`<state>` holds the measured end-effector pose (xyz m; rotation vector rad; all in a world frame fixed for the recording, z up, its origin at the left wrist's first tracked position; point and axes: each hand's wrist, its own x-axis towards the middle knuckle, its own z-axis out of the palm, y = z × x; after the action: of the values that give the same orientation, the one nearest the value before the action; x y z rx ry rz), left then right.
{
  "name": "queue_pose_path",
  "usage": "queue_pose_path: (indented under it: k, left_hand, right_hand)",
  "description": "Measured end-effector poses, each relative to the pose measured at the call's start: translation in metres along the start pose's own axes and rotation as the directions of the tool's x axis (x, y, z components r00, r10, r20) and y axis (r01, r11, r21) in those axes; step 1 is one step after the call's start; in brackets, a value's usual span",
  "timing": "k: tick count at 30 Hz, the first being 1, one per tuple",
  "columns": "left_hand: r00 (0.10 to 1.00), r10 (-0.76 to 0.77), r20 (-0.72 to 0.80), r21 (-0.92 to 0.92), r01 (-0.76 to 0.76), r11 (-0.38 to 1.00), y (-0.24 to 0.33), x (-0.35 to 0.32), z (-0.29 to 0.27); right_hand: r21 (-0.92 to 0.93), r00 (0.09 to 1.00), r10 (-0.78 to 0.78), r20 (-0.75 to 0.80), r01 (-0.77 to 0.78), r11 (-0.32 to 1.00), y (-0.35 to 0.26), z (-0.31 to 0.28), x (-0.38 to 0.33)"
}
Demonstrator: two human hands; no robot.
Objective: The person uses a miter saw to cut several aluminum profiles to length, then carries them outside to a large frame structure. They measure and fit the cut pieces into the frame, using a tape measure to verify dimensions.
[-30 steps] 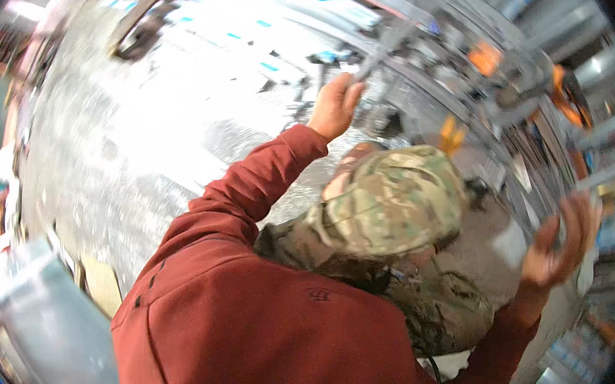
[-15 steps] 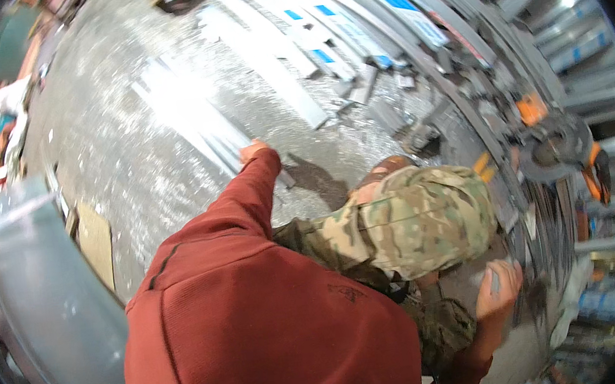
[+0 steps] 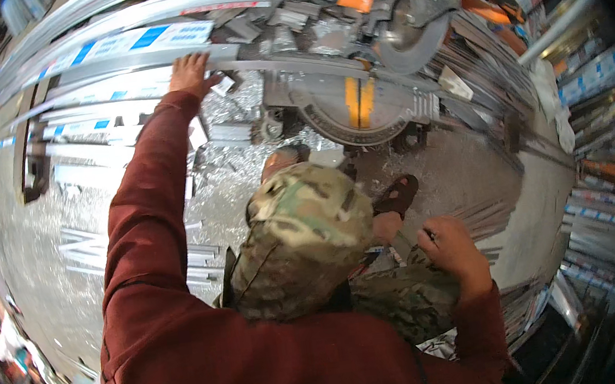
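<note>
My left hand (image 3: pixel 190 75) is stretched far forward, its fingers over a long grey metal profile (image 3: pixel 133 62) and its thumb at the near edge. That profile runs to the right toward a mitre saw (image 3: pixel 409 21) with an orange handle and a round blade. Below the blade is the saw's round metal table (image 3: pixel 324 103) with a yellow insert. My right hand (image 3: pixel 450 245) is closed in a fist above my right knee. Something small and dark pokes out of it, too little of it showing to name.
Metal offcuts (image 3: pixel 243 28) lie heaped beside the saw. More long profiles (image 3: pixel 88 127) with blue and white film are spread at the left. Racks of profiles (image 3: pixel 594 76) stand at the right. Metal shavings cover the floor (image 3: pixel 141 192) near my feet.
The view has swung to the right, bringing the saw in front of me. My left hand has gone from thin metal strips on the floor to the long profile by the saw.
</note>
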<state>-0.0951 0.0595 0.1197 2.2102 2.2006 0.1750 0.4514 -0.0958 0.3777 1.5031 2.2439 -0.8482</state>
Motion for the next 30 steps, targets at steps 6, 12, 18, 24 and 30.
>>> queue_pose_path:
  k: [6,12,18,24,30]
  left_hand:
    - [0.911,0.205,0.358,-0.233,-0.126,0.964,0.039,-0.016,0.015]
    - [0.806,0.505,0.308,-0.499,-0.315,0.807,0.221,-0.035,-0.033]
    - [0.908,0.166,0.384,-0.360,-0.018,0.933,0.126,-0.033,-0.036]
    - [0.977,-0.091,0.191,-0.077,0.108,0.991,-0.069,-0.053,-0.057]
    - [0.896,-0.241,0.373,-0.043,0.276,0.960,-0.028,0.016,-0.010]
  right_hand:
    - [-0.132,0.954,0.286,0.090,-0.274,0.953,0.084,-0.023,0.045]
    - [-0.225,0.929,-0.185,-0.320,0.115,0.968,0.115,0.011,0.134]
    - [-0.417,0.797,-0.237,-0.555,-0.020,0.908,0.219,0.028,0.160]
    - [-0.349,0.726,0.318,-0.610,-0.606,0.714,0.365,-0.015,0.102]
    - [0.040,0.467,0.357,-0.809,-0.562,0.826,0.356,-0.066,0.092]
